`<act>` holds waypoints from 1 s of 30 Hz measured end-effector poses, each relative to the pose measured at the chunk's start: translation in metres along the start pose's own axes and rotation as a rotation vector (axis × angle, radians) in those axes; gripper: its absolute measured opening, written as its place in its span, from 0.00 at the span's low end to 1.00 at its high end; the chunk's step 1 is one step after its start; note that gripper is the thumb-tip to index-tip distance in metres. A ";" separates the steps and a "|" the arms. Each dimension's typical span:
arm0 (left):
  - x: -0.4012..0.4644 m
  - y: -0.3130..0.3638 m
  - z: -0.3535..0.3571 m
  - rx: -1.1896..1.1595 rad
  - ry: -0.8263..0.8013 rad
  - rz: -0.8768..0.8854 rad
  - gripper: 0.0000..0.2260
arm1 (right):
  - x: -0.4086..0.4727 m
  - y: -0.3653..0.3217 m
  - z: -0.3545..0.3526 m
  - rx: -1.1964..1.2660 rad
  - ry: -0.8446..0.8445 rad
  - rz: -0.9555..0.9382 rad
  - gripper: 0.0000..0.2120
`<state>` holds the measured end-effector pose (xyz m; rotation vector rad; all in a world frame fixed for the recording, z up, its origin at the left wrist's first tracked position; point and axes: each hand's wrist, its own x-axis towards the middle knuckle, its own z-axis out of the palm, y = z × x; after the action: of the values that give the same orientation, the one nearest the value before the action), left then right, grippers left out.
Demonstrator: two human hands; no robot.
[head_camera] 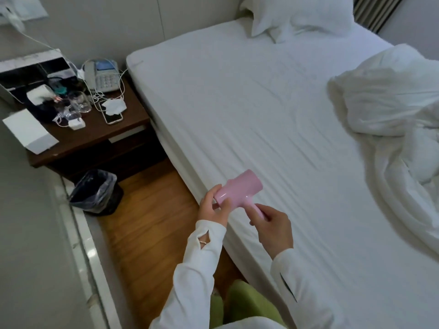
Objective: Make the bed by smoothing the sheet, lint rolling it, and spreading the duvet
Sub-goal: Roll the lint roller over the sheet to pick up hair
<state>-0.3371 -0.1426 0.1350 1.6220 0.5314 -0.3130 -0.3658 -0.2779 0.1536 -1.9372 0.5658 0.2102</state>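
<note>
One lint roller [238, 189], one duvet [392, 110], perhaps two pillows [301, 17], two glasses [79, 102], one bin [97, 192].

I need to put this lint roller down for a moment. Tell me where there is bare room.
The sheet lies bare from the pillow down to the near edge, between the nightstand-side edge and the bunched duvet. The nightstand is crowded: telephone, glasses, cables, phone; only its front strip shows bare wood.

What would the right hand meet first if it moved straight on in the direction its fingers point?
Probably the left hand, which holds the pink lint roller cover. The right hand fingers point left along the handle; depth is unclear.
</note>
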 end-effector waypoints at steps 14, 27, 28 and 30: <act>0.276 0.107 -0.106 0.076 0.209 -0.016 0.19 | 0.258 -0.154 0.170 -0.035 -0.224 -0.018 0.13; 0.509 0.236 -0.177 0.024 0.268 0.050 0.27 | 0.446 -0.330 0.281 -0.015 -0.265 -0.029 0.12; 0.530 0.242 -0.182 0.026 0.263 0.046 0.27 | 0.461 -0.339 0.293 -0.015 -0.260 -0.020 0.12; 0.574 0.254 -0.193 0.011 0.244 0.062 0.26 | 0.495 -0.357 0.319 -0.019 -0.239 0.007 0.11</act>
<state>0.2621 0.1236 0.0906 1.6940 0.6633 -0.0718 0.2701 -0.0179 0.1137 -1.8947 0.4136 0.4459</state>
